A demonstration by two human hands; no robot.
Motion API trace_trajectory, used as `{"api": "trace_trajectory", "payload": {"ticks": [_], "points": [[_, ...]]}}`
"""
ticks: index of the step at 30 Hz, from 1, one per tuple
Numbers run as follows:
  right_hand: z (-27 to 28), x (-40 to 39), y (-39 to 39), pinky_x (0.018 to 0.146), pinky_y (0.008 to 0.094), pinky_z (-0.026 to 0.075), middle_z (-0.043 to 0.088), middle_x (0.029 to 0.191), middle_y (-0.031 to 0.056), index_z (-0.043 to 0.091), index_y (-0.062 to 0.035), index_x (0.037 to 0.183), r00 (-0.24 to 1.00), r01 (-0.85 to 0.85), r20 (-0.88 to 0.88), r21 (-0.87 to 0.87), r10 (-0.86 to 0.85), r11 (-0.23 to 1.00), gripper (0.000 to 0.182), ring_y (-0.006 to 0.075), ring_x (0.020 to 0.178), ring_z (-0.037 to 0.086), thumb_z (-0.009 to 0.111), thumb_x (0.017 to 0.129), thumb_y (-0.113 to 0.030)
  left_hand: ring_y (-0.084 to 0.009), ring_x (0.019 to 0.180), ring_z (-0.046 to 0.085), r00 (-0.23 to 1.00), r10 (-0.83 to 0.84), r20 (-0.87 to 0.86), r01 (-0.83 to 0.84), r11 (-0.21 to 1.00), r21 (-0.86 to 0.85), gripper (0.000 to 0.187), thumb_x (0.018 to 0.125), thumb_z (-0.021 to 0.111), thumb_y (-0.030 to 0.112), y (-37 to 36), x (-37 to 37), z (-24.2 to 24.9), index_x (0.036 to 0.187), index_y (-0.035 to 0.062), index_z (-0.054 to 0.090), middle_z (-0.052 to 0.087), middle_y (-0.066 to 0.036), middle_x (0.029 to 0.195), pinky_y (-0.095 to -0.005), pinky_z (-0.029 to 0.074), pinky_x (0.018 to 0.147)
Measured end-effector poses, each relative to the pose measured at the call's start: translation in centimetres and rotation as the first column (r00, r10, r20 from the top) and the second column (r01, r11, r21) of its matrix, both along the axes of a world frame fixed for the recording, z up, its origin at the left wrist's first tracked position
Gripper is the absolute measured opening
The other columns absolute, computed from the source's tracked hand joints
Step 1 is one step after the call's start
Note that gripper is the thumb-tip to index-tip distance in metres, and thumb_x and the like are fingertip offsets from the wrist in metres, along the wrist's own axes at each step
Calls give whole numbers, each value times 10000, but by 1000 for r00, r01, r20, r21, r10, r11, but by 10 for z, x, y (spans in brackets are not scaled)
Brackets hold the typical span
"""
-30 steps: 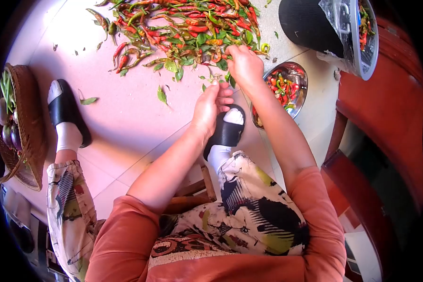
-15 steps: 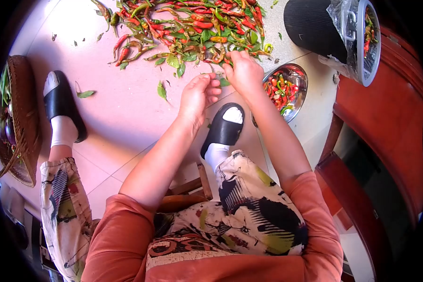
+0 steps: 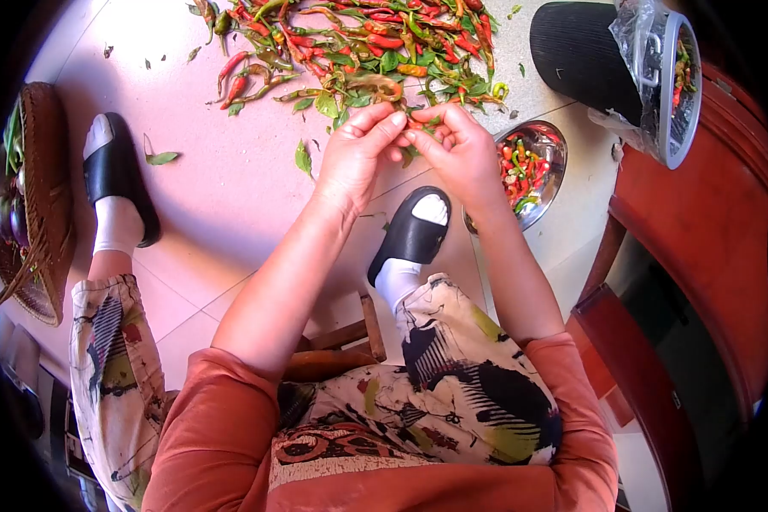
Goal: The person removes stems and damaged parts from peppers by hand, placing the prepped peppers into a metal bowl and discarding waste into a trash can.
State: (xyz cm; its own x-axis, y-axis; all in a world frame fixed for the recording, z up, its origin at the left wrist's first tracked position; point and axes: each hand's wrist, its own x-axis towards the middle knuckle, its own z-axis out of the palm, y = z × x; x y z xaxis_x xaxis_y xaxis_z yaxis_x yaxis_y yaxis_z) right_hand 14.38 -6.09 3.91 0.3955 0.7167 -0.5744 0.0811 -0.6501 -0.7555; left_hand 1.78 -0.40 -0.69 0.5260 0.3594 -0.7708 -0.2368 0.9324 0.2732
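My left hand [image 3: 358, 158] and my right hand [image 3: 461, 158] meet just below the heap of red and green chili peppers [image 3: 384, 41] on the floor. Between their fingertips is a chili pepper [image 3: 416, 122], reddish with some green, partly covered by the fingers. Both hands are closed in a pinch on it. To the right of my right hand, a shiny metal bowl [image 3: 558, 171] holds red and green chili pieces; my right wrist is close to its left rim.
A black bin [image 3: 580, 55] with a plastic liner lies tilted at the upper right, beside red wooden furniture [image 3: 700, 196]. A woven basket [image 3: 49, 188] with eggplants stands far left. Loose leaves [image 3: 304, 159] lie on the floor. My slippered feet flank the floor area.
My right hand has come down from the heap's edge to my left hand, and a chili pepper now shows between them. The view has shifted slightly.
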Motion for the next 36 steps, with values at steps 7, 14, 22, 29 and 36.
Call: {"api": "trace_trajectory", "payload": {"ticks": [7,14,22,29,36], "points": [[5,-9,2,564,257,470,589,805,87,589,-21,889,931,-157,360,242,62,958,191,152,627,562,691,739,-79,-112,782,578,997,-77,-14,78,992,100,191,867,573,137,6,-8,-3,1029,36,573,618,-34,892,-218,434,624],[4,-10,-3,558,253,469,610,773,72,587,-17,830,948,-56,317,238,-23,970,115,145,615,576,669,759,-56,-103,762,559,990,95,108,-95,995,-2,176,853,581,104,7,-4,4,1002,10,584,617,-59,899,-221,459,643],[10,3,-9,626,271,477,598,841,82,555,-4,895,831,272,-523,80,-192,959,61,131,719,568,545,835,-3,-132,741,582,953,65,296,-11,984,-180,224,870,532,78,15,-17,0,1069,-24,540,614,-91,862,-241,487,631],[-17,20,-18,697,258,461,570,884,65,529,3,1057,763,377,-550,-47,-339,925,203,125,741,539,485,864,-40,-107,650,552,974,-214,76,213,977,18,237,831,608,98,10,-13,2,1044,9,554,584,-30,793,-221,480,602],[-24,8,-11,662,220,454,564,869,41,470,-23,1199,820,292,-518,11,-244,956,365,91,741,543,572,855,-87,-79,738,545,865,-329,-380,500,631,593,286,758,686,43,6,-14,0,1011,26,554,551,-7,822,-220,487,661]]}}
